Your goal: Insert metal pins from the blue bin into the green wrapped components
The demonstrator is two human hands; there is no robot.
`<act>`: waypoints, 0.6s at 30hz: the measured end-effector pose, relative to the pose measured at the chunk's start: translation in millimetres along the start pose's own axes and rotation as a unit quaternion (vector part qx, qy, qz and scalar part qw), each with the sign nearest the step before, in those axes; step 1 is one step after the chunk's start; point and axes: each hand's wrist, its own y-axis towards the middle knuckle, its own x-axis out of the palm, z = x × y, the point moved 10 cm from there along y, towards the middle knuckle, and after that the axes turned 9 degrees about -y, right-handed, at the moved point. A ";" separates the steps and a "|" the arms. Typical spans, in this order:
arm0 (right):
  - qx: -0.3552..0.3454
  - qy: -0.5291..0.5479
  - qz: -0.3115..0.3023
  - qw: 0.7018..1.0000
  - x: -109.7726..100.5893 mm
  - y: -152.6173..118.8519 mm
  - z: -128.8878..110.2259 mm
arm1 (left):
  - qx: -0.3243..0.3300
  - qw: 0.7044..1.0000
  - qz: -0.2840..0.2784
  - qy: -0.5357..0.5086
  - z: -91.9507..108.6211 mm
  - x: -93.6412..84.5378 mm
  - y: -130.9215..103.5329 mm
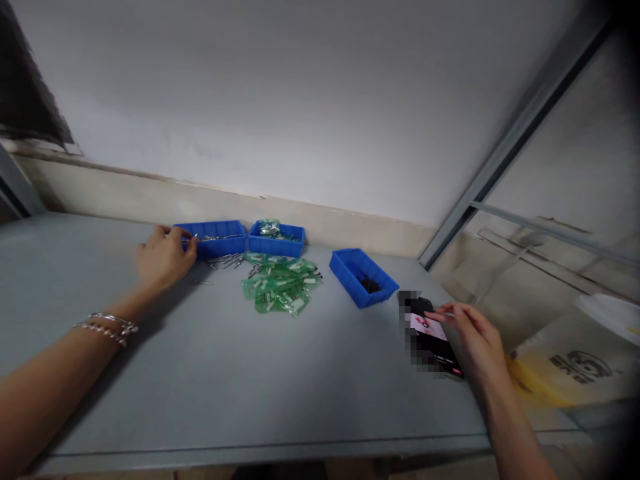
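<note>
My left hand (167, 255) is at the left end of a long blue bin (220, 249), its thumb and fingers closed at the rim. A shiny tip shows at the fingers, but what they hold is too small to make out. Thin metal pins (215, 237) lie in that bin, and several more (230, 261) are loose in front of it. On the right, my right hand (475, 333) is over a phone (435, 343) with a lit screen. Its fingers stretch toward the screen, with a fingertip at the pink picture.
Green plastic packets (283, 283) lie heaped mid-table. Behind them, a blue bin (277, 245) holds more packets. Another blue bin (357, 283) contains small dark pieces (370, 285). A metal frame post (500, 153) and a lidded translucent container (583, 360) stand at right.
</note>
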 end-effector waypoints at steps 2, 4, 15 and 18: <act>0.013 0.027 -0.057 0.998 16.3 12.0 -1.6 | 0.011 1.000 -0.011 0.006 2.7 2.2 -0.7; 0.011 0.034 -0.098 0.995 31.2 26.9 -4.8 | 0.003 1.000 -0.009 0.019 1.5 4.4 0.4; -0.017 0.046 -0.150 0.987 67.2 52.5 8.1 | 0.011 0.998 0.029 0.060 7.5 7.2 3.9; -0.005 0.045 -0.152 0.987 69.7 52.2 7.8 | 0.080 0.995 0.000 0.066 25.4 16.3 -0.1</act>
